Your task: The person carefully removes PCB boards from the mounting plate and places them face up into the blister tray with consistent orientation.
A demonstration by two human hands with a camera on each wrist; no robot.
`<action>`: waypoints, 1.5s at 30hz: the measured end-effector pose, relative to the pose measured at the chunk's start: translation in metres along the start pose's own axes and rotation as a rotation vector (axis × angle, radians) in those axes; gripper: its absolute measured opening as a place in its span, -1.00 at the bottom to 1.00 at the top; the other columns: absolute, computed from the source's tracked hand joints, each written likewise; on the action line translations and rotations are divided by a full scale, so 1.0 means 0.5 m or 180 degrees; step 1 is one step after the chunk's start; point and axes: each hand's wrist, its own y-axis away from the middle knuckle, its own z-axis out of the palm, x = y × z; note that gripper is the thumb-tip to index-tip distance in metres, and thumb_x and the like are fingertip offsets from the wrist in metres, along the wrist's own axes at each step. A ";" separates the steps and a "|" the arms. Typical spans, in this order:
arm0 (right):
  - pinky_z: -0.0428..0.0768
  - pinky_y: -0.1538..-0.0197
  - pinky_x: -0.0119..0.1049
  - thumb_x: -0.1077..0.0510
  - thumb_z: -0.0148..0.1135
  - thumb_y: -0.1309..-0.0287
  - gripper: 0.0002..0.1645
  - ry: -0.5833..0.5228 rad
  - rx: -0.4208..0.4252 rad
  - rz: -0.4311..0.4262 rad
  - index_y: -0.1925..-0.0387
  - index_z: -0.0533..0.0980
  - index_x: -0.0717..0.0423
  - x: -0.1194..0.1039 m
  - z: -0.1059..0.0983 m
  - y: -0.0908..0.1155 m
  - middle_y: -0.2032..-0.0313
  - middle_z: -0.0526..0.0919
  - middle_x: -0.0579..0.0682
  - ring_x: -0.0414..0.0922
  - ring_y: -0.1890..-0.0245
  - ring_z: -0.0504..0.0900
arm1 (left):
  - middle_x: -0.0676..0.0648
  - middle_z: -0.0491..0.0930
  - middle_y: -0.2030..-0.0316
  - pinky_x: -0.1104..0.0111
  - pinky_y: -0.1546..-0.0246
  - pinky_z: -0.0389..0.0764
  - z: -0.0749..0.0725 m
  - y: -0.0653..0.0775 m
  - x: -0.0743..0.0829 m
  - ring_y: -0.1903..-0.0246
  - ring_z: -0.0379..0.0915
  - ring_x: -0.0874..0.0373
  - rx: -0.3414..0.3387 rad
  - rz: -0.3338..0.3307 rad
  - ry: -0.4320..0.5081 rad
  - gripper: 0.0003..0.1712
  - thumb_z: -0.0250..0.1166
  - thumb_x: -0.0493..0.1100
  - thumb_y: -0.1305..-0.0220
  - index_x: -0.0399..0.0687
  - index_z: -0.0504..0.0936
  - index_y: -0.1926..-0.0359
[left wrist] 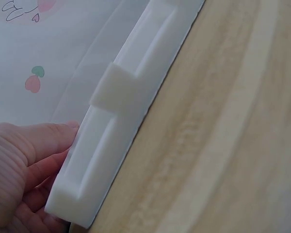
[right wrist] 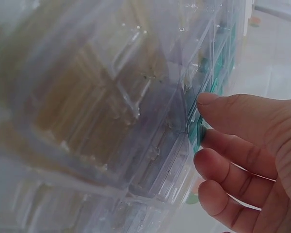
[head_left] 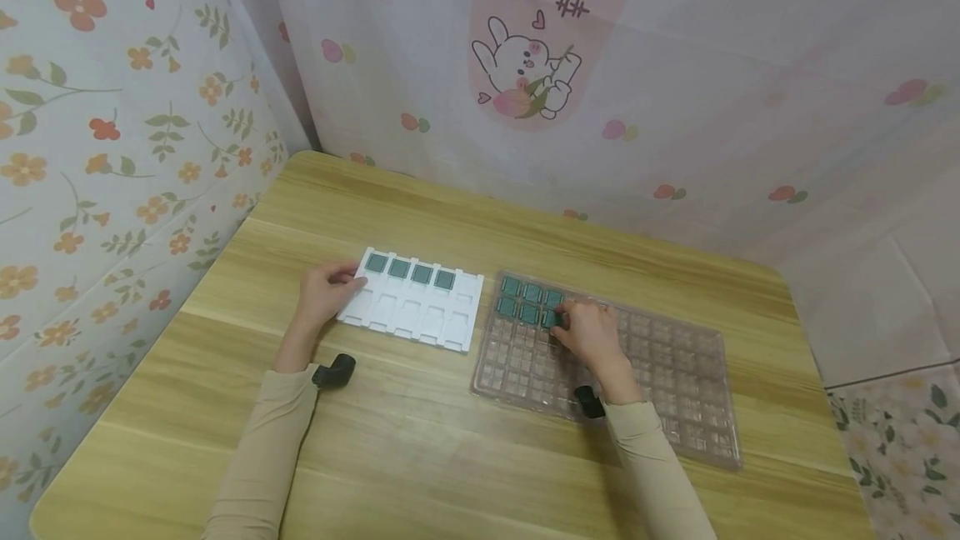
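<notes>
In the head view my left hand (head_left: pixel 327 292) holds the left edge of a white plastic tray (head_left: pixel 412 337). The left wrist view shows the thumb (left wrist: pixel 51 139) at the tray's rim and the other fingers curled below it. Several square green chips (head_left: pixel 399 268) fill pockets along the tray's far row. To the right lies a clear plastic blister tray (head_left: pixel 660 373), with several green chips (head_left: pixel 531 292) in its far left pockets. My right hand (head_left: pixel 591 335) is over that corner, its thumb and forefinger pinching the edges of one green chip (right wrist: pixel 195 130).
Both trays lie on a wood-grain table (head_left: pixel 405 432), a narrow gap between them. Printed curtains (head_left: pixel 420 48) hang along the far and left sides of the table. Black wrist cameras (head_left: pixel 337 370) stick out from both sleeves, the right one over the clear tray.
</notes>
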 end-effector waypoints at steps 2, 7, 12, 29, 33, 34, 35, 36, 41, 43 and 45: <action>0.37 0.21 0.07 0.10 0.46 0.09 -0.67 -0.0014 0.0006 0.0009 0.24 0.63 0.16 0.000 0.000 0.000 0.57 0.57 -0.10 -0.07 0.50 0.51 | -0.32 0.60 0.28 0.58 0.38 0.39 0.000 -0.001 -0.001 0.30 0.48 0.03 -0.0005 -0.0014 -0.0004 -0.62 0.33 -0.30 -0.12 -0.42 0.58 0.04; 0.37 0.14 0.14 0.10 0.46 0.09 -0.66 -0.0043 0.0008 0.0022 0.23 0.63 0.16 0.001 0.000 0.000 0.57 0.55 -0.10 -0.05 0.49 0.51 | -0.33 0.60 0.29 0.59 0.40 0.40 0.000 -0.002 0.000 0.31 0.48 0.06 -0.0017 -0.0059 0.0054 -0.61 0.33 -0.30 -0.10 -0.42 0.58 0.04; 0.37 0.16 0.11 0.09 0.46 0.09 -0.63 -0.0011 -0.0004 0.0016 0.20 0.63 0.15 0.001 0.001 0.001 0.54 0.57 -0.08 -0.04 0.48 0.53 | -0.34 0.60 0.28 0.59 0.41 0.41 -0.001 -0.001 0.003 0.29 0.49 0.00 -0.0050 -0.0106 0.0074 -0.60 0.33 -0.29 -0.11 -0.40 0.57 0.02; 0.36 0.17 0.08 0.09 0.45 0.08 -0.65 0.0015 -0.0053 0.0045 0.21 0.63 0.15 0.001 -0.001 -0.002 0.51 0.61 -0.05 -0.02 0.43 0.54 | -0.34 0.60 0.26 0.57 0.39 0.41 -0.001 0.000 0.005 0.27 0.50 -0.04 -0.0045 -0.0022 0.0094 -0.61 0.32 -0.30 -0.12 -0.41 0.57 0.03; 0.36 0.20 0.05 0.10 0.46 0.09 -0.64 -0.0021 -0.0027 0.0025 0.21 0.63 0.15 0.001 0.000 -0.001 0.54 0.59 -0.08 -0.05 0.46 0.52 | -0.34 0.60 0.26 0.58 0.40 0.40 -0.001 0.000 0.004 0.29 0.49 0.02 -0.0028 0.0006 0.0058 -0.62 0.33 -0.31 -0.11 -0.42 0.58 0.03; 0.36 0.21 0.03 0.10 0.46 0.09 -0.65 -0.0031 -0.0011 0.0010 0.21 0.63 0.15 0.001 0.000 -0.002 0.55 0.58 -0.09 -0.06 0.47 0.51 | -0.34 0.60 0.27 0.59 0.39 0.40 -0.001 0.000 0.003 0.30 0.49 0.03 -0.0020 0.0013 0.0041 -0.62 0.33 -0.31 -0.11 -0.42 0.58 0.04; 0.36 0.22 0.01 0.10 0.46 0.09 -0.65 -0.0036 0.0004 -0.0001 0.22 0.64 0.14 0.001 0.001 -0.002 0.57 0.56 -0.10 -0.08 0.49 0.50 | -0.33 0.60 0.27 0.59 0.39 0.39 -0.001 -0.001 0.003 0.30 0.48 0.04 -0.0018 0.0021 0.0026 -0.62 0.33 -0.31 -0.11 -0.42 0.58 0.04; 0.35 0.23 0.00 0.11 0.46 0.09 -0.66 -0.0053 0.0022 -0.0017 0.22 0.64 0.15 0.001 0.001 -0.003 0.59 0.55 -0.12 -0.09 0.52 0.49 | -0.34 0.60 0.27 0.59 0.39 0.39 -0.001 -0.001 0.003 0.31 0.48 0.05 -0.0014 0.0031 0.0015 -0.63 0.33 -0.32 -0.11 -0.42 0.58 0.04; 0.29 0.31 -0.13 0.14 0.45 0.08 -0.68 -0.0126 0.0074 -0.0077 0.22 0.65 0.15 -0.002 0.001 -0.007 0.61 0.53 -0.13 -0.15 0.57 0.44 | -0.34 0.59 0.27 0.60 0.37 0.39 -0.001 -0.001 0.003 0.30 0.48 0.04 -0.0009 0.0054 0.0034 -0.63 0.33 -0.33 -0.11 -0.43 0.58 0.05; 0.27 0.32 -0.15 0.14 0.45 0.07 -0.69 -0.0142 0.0088 -0.0103 0.23 0.65 0.16 -0.006 -0.001 -0.009 0.60 0.55 -0.12 -0.15 0.56 0.45 | -0.35 0.59 0.27 0.60 0.37 0.39 -0.001 -0.001 0.004 0.30 0.48 0.03 -0.0009 0.0056 0.0042 -0.63 0.33 -0.33 -0.11 -0.44 0.58 0.05; 0.29 0.32 -0.14 0.13 0.45 0.07 -0.69 -0.0143 0.0092 -0.0114 0.24 0.65 0.16 -0.011 -0.003 -0.013 0.60 0.56 -0.11 -0.14 0.55 0.46 | -0.35 0.59 0.26 0.60 0.37 0.39 -0.001 -0.001 0.004 0.30 0.48 0.03 -0.0004 0.0051 0.0053 -0.63 0.33 -0.33 -0.11 -0.44 0.58 0.05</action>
